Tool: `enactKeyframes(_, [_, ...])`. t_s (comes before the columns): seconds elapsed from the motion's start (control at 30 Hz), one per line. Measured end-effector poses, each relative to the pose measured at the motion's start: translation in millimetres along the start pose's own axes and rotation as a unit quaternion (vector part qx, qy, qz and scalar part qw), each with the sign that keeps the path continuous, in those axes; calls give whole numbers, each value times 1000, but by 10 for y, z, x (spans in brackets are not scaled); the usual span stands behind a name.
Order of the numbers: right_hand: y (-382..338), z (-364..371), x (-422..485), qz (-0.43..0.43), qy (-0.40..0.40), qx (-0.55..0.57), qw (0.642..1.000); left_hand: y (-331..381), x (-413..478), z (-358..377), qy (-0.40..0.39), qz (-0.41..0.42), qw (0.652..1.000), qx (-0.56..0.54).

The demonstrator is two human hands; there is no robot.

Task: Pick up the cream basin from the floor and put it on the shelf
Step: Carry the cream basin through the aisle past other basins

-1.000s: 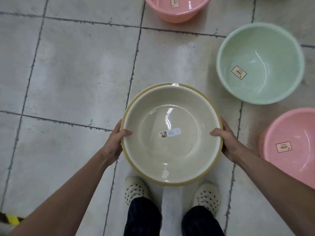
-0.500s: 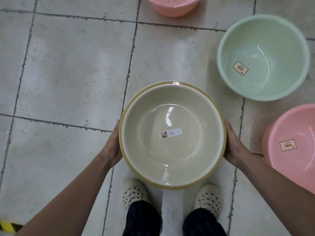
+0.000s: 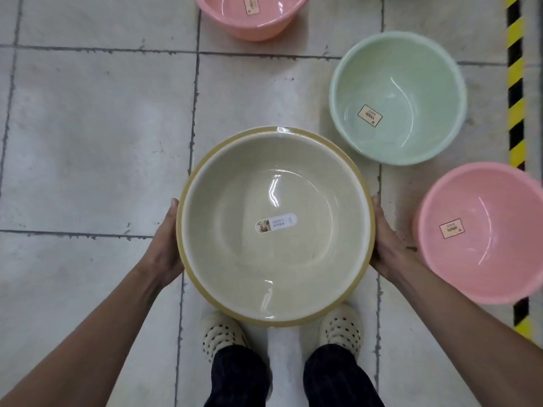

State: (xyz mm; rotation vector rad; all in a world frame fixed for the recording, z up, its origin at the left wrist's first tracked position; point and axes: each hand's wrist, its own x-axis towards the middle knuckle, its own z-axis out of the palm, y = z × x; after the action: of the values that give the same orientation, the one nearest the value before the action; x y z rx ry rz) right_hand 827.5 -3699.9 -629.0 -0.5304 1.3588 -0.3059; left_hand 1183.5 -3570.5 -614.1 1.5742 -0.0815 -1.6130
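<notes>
The cream basin [image 3: 276, 259] with a tan rim and a white sticker inside is held level above the tiled floor, in front of my feet. My left hand [image 3: 164, 248] grips its left rim from outside and under. My right hand [image 3: 388, 245] grips the right rim the same way. Most of the fingers on both hands are hidden under the basin. No shelf is in view.
A green basin [image 3: 396, 98] stands on the floor at the right, a pink basin [image 3: 482, 233] nearer right, and another pink basin [image 3: 249, 16] at the top edge. A yellow-black striped tape line [image 3: 515, 98] runs along the far right. My shoes [image 3: 340, 327] stand below the basin.
My thumbs have slid off the top of the rim to the outside of the basin. The basin appears larger and closer to me, and the view has shifted so the striped tape shows.
</notes>
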Motion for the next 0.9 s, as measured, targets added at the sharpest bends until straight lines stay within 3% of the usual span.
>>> enactKeyframes(0.2, [-522,-191,-667,7,49,75,996,723,-330,596,-47,20,996,68])
enactKeyframes(0.43, [-931,-743,-1570,-75,74,151,983,1289,-689,1658,-105,49,982,148])
enactKeyframes(0.67, [-898,-1790,-2290,-104,138,229,958,1279,-1030,3122,-211,60,950,221])
enactKeyframes(0.9, [-813,-2710,-2802,-99,171,280,939,955,-1059,4186,-229,10,941,251])
